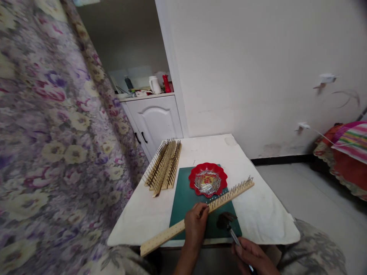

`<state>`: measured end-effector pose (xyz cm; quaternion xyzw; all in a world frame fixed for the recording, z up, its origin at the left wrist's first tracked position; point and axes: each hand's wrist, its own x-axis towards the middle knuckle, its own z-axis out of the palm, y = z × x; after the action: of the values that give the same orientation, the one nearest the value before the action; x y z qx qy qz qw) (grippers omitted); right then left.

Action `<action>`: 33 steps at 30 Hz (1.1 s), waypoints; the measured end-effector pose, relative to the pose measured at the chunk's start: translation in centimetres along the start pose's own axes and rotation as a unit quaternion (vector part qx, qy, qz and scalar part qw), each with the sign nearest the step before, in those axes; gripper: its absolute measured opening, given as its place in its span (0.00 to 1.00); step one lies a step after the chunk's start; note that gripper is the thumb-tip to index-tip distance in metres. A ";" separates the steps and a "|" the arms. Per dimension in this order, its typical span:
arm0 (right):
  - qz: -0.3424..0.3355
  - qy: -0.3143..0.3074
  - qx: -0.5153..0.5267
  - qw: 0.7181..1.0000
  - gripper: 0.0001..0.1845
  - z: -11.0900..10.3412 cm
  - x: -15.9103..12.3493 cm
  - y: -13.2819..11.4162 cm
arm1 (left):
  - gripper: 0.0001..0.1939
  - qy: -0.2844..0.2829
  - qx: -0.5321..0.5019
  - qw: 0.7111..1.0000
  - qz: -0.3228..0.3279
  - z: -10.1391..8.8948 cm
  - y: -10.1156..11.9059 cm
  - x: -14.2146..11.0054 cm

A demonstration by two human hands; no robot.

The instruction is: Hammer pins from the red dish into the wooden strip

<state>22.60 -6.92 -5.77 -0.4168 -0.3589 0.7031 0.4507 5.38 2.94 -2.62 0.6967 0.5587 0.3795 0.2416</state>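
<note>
A pale wooden strip (163, 237) lies slantwise over the green cutting mat (181, 187). Upright nails stand along its far right half, while the near left half has rows of small holes. My left hand (196, 221) rests on the strip where the nails end, thumb and forefinger pinched on what looks like a nail, mostly hidden by the fingers. In my right hand (252, 255) is a hammer (234, 236), gripped by its handle, its blurred dark head over the mat below the strip. A red scalloped plate (192, 184) full of loose nails sits just beyond the strip.
Several nail-studded wooden strips (164, 168) are stacked at the table's left. A white cloth (266, 214) covers the table. A floral curtain (69, 152) hangs on the left, a white cabinet (159, 118) stands behind, and a bed with a red cover (341, 156) is at right.
</note>
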 end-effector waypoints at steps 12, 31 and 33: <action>-0.007 -0.039 -0.078 0.996 0.23 1.0 0.2 -2.0 | 0.09 -0.007 0.012 1.000 -0.007 -0.1 0.3 0.1; -0.038 -0.033 -0.149 0.988 0.15 4.6 1.8 -6.1 | 0.08 0.001 0.039 0.999 -0.006 0.5 -0.4 0.1; -0.036 -0.036 -0.146 0.988 0.15 4.6 1.8 -6.1 | 0.08 0.000 0.043 0.999 -0.007 0.5 -0.4 0.1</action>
<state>20.04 -3.76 0.96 -0.4396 -0.4885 0.6409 0.3968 5.57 3.15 -3.20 0.7023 0.5796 0.3536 0.2141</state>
